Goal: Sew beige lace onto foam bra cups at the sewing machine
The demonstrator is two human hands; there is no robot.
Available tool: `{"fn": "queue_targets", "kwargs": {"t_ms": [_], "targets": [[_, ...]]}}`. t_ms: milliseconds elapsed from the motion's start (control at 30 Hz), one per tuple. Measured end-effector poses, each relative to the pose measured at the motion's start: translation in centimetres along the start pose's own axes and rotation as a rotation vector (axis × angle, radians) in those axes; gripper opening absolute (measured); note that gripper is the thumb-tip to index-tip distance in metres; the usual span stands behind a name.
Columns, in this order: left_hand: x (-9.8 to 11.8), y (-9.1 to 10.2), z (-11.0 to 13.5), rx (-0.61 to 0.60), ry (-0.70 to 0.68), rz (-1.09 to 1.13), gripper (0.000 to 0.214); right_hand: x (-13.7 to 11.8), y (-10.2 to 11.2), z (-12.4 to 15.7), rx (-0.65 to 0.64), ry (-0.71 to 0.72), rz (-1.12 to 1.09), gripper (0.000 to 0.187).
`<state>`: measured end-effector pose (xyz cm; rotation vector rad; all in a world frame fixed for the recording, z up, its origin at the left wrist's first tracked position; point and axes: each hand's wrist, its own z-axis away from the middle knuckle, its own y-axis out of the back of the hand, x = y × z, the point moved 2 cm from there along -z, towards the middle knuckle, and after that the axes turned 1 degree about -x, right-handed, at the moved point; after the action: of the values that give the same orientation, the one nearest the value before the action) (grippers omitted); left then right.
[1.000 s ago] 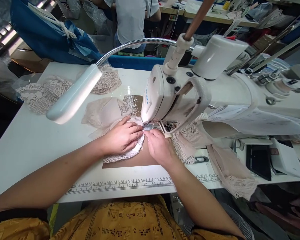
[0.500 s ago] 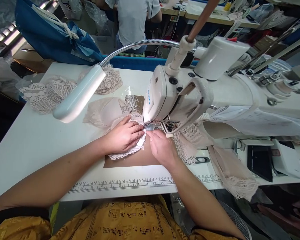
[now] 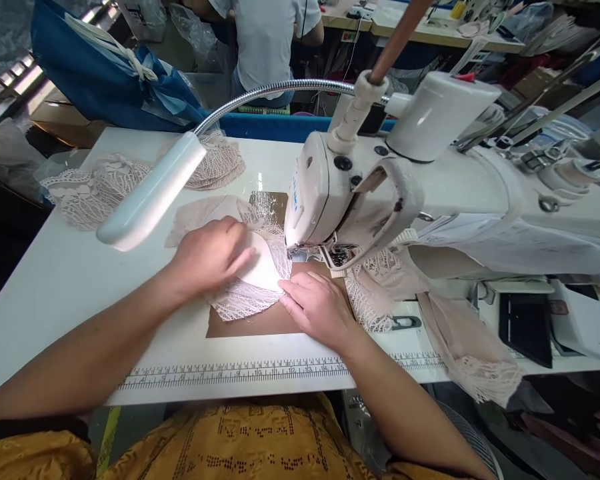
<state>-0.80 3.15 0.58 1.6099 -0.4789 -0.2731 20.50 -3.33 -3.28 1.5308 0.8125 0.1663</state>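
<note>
A white bra-cup-shaped piece (image 3: 263, 265) lies with pale lace fabric (image 3: 245, 300) around it, beside the needle area of the white sewing machine (image 3: 314, 193). My left hand (image 3: 213, 253) is over the left side of the piece, fingers curled and thumb stretched toward the cup; what lies within its fingers is hidden. At the piece's right corner, my right hand (image 3: 316, 305) pinches the edge of the lace between thumb and fingertips. Beneath the work is a brown board (image 3: 260, 327).
A lamp head (image 3: 153, 193) on a bendable neck hangs over the left. Lace stacks (image 3: 215, 163) lie behind it, and more lace (image 3: 373, 287) is right of the needle. A ruler tape (image 3: 260, 370) runs along the front edge. Small thread snips (image 3: 406, 323) lie nearby. A person (image 3: 267, 47) sits beyond.
My left hand has lifted from lying flat and moved left, its fingers now curled. My right hand has come slightly toward me, away from the needle. More of the white cup shows.
</note>
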Motion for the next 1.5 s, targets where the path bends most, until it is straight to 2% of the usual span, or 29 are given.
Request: {"fn": "queue_targets", "kwargs": {"t_ms": [67,167,300,367,433,567,633,800,1067,1167,1267,1333,1400,1433,1500], "targets": [[-0.8,0.9,0.0,-0.177,0.146,0.041,0.033,0.0,-0.1,0.0,-0.004,0.011,-0.009,0.023],[-1.4,1.7,0.0,-0.349,0.190,0.241,0.030,-0.1,-0.1,0.0,-0.007,0.018,-0.013,0.022],[-1.8,0.9,-0.1,-0.352,0.172,0.614,0.029,0.0,-0.2,0.0,0.004,0.020,-0.017,0.023],[-1.6,0.0,-0.2,-0.305,0.178,0.833,0.025,0.0,-0.3,0.0,0.005,0.026,-0.012,0.024],[-1.3,-1.0,-0.2,-0.259,0.204,0.988,0.029,0.0,-0.3,0.0,0.003,0.029,-0.007,0.024],[-0.7,-2.2,-0.1,-0.386,0.266,1.076,0.036,0.0,-0.2,0.0,0.005,0.007,-0.024,0.024],[-0.7,-2.1,-0.1,-0.420,0.264,1.064,0.035,0.1,-0.1,0.0,0.012,-0.026,-0.016,0.024],[-1.0,-1.7,-0.2,-0.392,0.200,0.949,0.036,0.2,-0.1,-0.1,-0.004,-0.066,0.046,0.026],[-0.6,-2.5,-0.4,-0.330,0.196,0.984,0.035,0.2,-0.2,-0.1,-0.026,-0.064,0.075,0.030],[-0.4,-2.0,-0.2,-0.291,0.178,0.793,0.031,0.2,-0.3,-0.1,-0.026,-0.071,0.085,0.031],[0.0,-0.8,0.0,-0.245,0.141,0.404,0.029,0.1,-0.3,0.0,-0.032,-0.080,0.090,0.030],[0.4,0.0,0.2,-0.091,0.064,0.167,0.029,0.0,-0.3,-0.1,-0.039,-0.086,0.093,0.029],[1.1,0.1,0.2,0.100,-0.106,0.053,0.025,0.0,-0.2,-0.1,-0.046,-0.090,0.099,0.029],[1.4,-0.2,0.2,0.154,-0.217,0.044,0.023,0.0,-0.2,-0.1,-0.049,-0.092,0.104,0.029],[2.2,-1.4,0.2,0.127,-0.436,0.073,0.024,-0.1,-0.2,-0.2,-0.051,-0.092,0.115,0.029]]}}
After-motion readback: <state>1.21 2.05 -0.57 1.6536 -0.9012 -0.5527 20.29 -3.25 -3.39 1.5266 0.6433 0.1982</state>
